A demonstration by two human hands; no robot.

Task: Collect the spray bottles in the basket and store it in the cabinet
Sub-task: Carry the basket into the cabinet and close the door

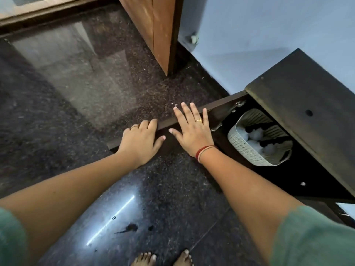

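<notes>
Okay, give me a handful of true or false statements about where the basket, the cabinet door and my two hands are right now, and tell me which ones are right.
1. The basket sits inside the cabinet. True.
2. The cabinet door is fully shut. False: it stands open, with the basket in view behind it.
3. Both hands are on the door's edge. True: the left hand and right hand rest there.
4. The right hand is holding a spray bottle. False: it lies flat on the door, fingers spread, holding nothing.
5. The basket is empty. False: white and dark things lie in it.
</notes>
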